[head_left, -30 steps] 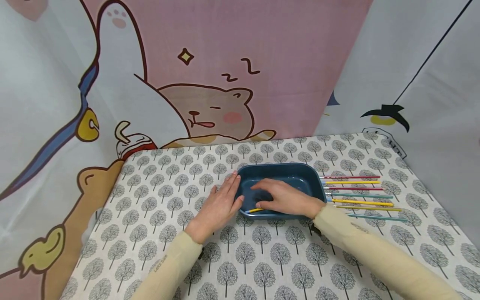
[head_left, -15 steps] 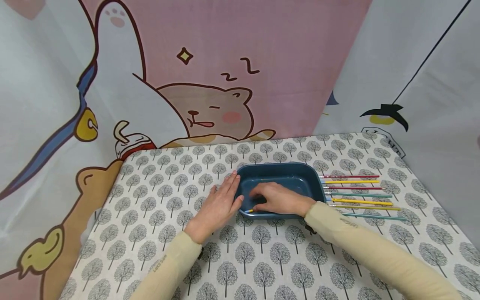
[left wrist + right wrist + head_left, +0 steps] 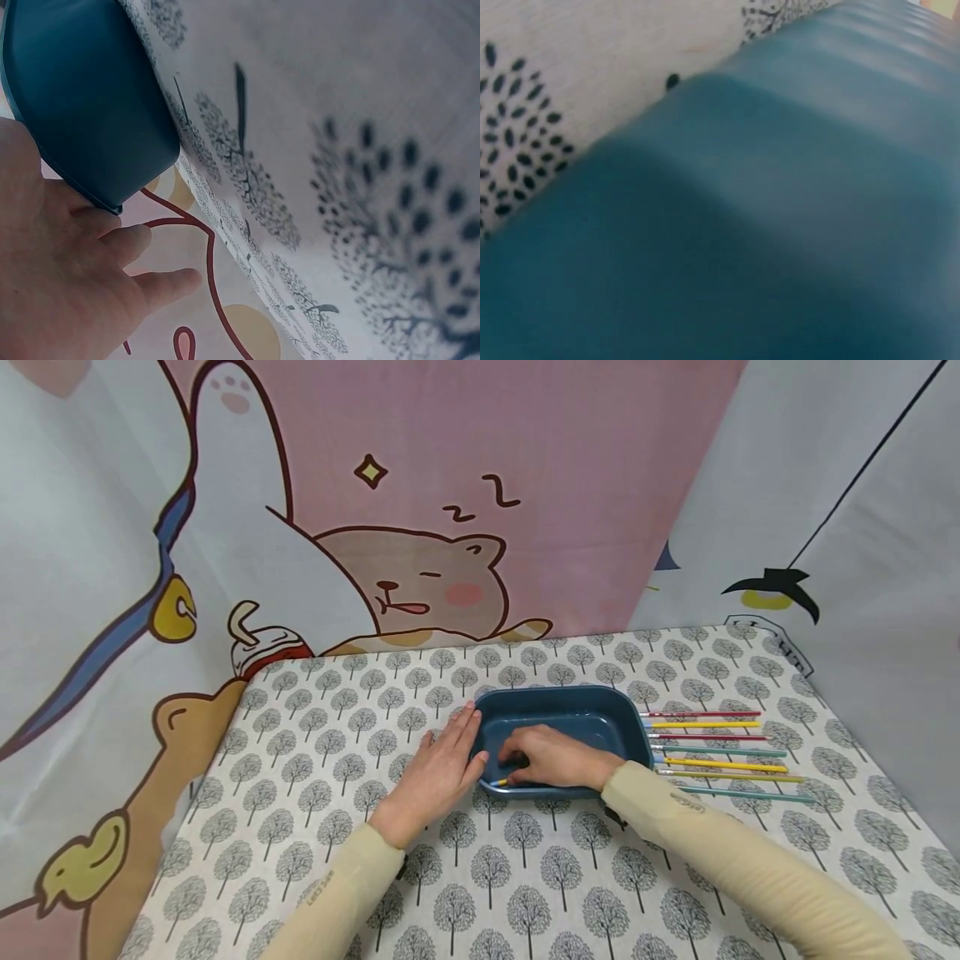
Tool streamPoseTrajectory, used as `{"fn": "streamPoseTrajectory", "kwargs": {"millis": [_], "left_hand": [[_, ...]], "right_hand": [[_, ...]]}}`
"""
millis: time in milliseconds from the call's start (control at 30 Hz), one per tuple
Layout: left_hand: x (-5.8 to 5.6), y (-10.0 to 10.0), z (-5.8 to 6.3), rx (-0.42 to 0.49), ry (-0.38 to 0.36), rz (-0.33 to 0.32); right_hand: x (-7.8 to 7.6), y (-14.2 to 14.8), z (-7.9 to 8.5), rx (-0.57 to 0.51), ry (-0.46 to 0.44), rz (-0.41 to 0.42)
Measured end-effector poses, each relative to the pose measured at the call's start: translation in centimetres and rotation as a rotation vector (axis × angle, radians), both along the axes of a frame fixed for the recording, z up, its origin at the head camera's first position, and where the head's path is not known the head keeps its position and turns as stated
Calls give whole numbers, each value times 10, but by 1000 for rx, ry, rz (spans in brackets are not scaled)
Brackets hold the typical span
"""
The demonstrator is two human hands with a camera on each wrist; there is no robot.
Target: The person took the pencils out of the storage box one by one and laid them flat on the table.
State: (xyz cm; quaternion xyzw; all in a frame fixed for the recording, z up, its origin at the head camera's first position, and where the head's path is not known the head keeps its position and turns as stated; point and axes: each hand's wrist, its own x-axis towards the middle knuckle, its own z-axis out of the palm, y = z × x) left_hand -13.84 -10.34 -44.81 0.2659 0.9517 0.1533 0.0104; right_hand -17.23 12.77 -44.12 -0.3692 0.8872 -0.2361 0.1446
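My left hand [image 3: 438, 768] lies along the left end of a dark blue rectangular tray [image 3: 558, 692], fingers extended against its rim. In the left wrist view, the left hand [image 3: 67, 262] touches the corner of the tray [image 3: 90, 97], thumb and fingers spread. My right hand [image 3: 558, 756] reaches down inside the tray with its fingers bent. Between its thumb and fingers it pinches a yellow-handled paintbrush [image 3: 500, 782] by the near wall; only the brush's blue-tipped end shows, the rest being covered by the hand. The right wrist view has only the blurred tray wall [image 3: 742, 225].
Several thin paintbrushes lie side by side to the right of the tray, among them a yellow one [image 3: 720, 764], a red one [image 3: 712, 737] and a teal one [image 3: 750, 794]. A tree-print cloth [image 3: 525, 877] covers the table. Cartoon-printed curtains [image 3: 600, 485] rise behind and beside it.
The right hand has shifted slightly left and lower in the tray, its fingers bending in around the paintbrush. The left hand and tray have stayed put.
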Motion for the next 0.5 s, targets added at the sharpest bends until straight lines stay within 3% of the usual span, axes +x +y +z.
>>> {"fn": "streamPoseTrajectory", "kwargs": {"millis": [500], "left_hand": [[1, 0, 0, -6, -4, 2]], "right_hand": [[-2, 4, -6, -7, 8, 17]]}}
